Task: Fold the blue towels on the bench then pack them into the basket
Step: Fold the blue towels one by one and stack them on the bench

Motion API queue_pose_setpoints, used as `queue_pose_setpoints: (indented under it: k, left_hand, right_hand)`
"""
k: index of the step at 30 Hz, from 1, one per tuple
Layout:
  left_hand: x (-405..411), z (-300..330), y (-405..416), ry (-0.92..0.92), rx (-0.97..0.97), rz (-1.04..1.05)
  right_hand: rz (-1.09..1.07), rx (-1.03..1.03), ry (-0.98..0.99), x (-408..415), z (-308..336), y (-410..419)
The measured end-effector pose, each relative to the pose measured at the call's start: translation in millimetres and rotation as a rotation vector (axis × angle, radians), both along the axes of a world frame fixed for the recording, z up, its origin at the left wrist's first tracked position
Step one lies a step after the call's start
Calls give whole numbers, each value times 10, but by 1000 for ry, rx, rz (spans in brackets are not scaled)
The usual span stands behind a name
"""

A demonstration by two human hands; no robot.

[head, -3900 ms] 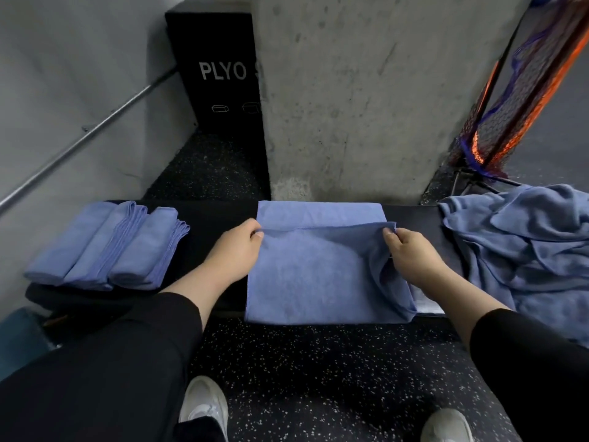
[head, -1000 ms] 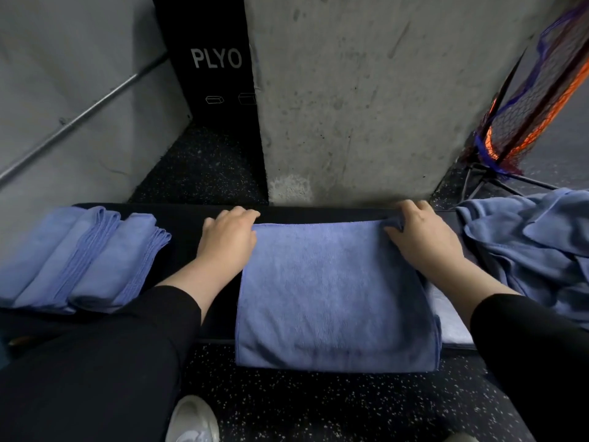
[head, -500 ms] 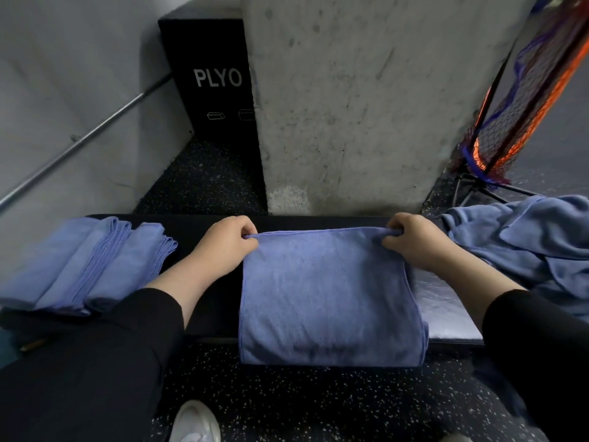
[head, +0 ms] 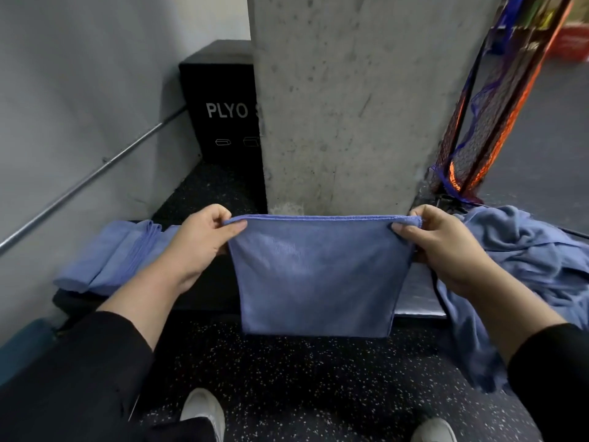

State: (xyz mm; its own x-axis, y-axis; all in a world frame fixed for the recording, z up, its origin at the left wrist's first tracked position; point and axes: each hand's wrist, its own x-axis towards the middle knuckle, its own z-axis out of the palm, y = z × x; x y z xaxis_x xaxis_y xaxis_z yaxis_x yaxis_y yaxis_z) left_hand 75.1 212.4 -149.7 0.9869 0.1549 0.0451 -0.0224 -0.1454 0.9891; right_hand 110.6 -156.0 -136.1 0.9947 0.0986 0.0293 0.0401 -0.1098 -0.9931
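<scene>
The person stands over the bench (head: 417,301) holding a half-folded blue towel (head: 315,275) up by its top edge, so it hangs flat in front of the bench with its lower hem over the speckled floor. The left hand (head: 204,240) pinches the top left corner between thumb and curled fingers; the right hand (head: 439,247) pinches the top right corner the same way, and the edge runs taut between them. Folding looks to be mid-step on this one towel. Next, I'd judge, it needs another fold, keeping the hems aligned. Folded towels (head: 111,253) lie on the bench's left end, a loose heap of towels (head: 522,250) on its right. No basket is visible.
</scene>
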Motion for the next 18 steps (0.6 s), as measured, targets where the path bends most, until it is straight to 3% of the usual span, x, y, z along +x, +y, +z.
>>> queue_pose_setpoints:
  k: [6,14,18]
  left_hand:
    - [-254,170,-109,-21,-112,62]
    - [-359,293,-204,67,-120,39]
    - [-131,317,-153,119,-71,18]
  right_hand:
    - [11,65,-22,-226,156,-30]
    - [0,130,-12,-374,264,-146]
    - [-80,58,-16,-171,245,-93]
